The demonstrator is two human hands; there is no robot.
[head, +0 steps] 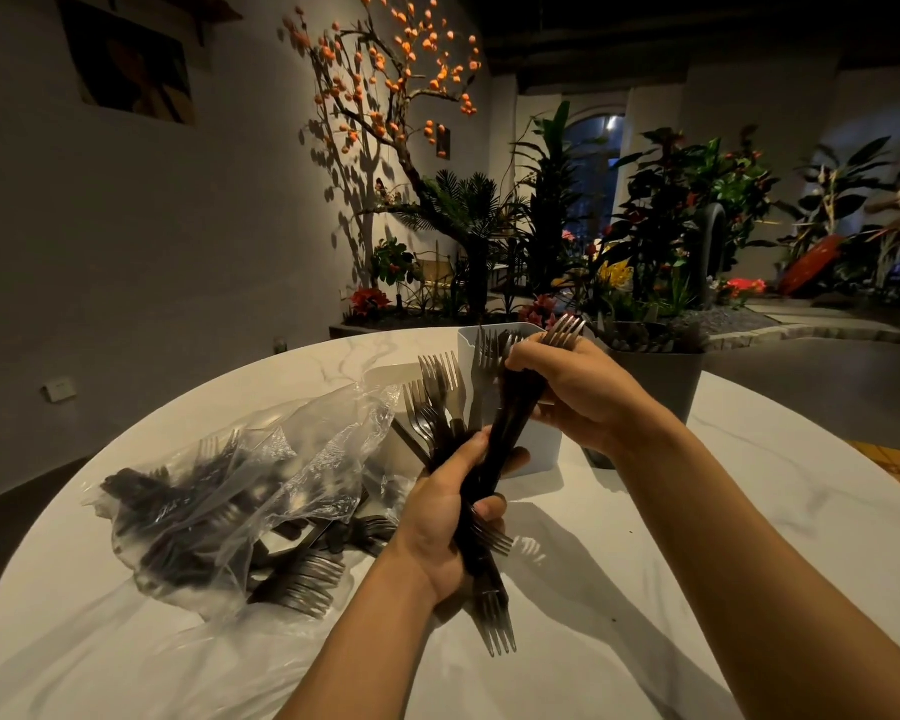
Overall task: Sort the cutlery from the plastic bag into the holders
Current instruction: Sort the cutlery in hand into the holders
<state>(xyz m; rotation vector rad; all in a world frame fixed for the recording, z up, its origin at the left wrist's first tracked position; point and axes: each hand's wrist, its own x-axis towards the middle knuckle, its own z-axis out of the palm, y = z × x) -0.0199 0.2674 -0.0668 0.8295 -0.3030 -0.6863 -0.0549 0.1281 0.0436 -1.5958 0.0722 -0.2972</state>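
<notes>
**Two hands on forks, bag mostly full**

Head view: left hand grips a bundle of dark-handled forks, fingers curled round the handles; tines point both up and down out of the fist. Right hand pinches one fork near its neck, tines up, handle end running down into the left fist. White holder stands just behind the hands on the marble surface, forks already in it. Dark pot right beside it. Clear plastic bag lies left on the surface, more forks inside and spilling from its mouth.
</notes>
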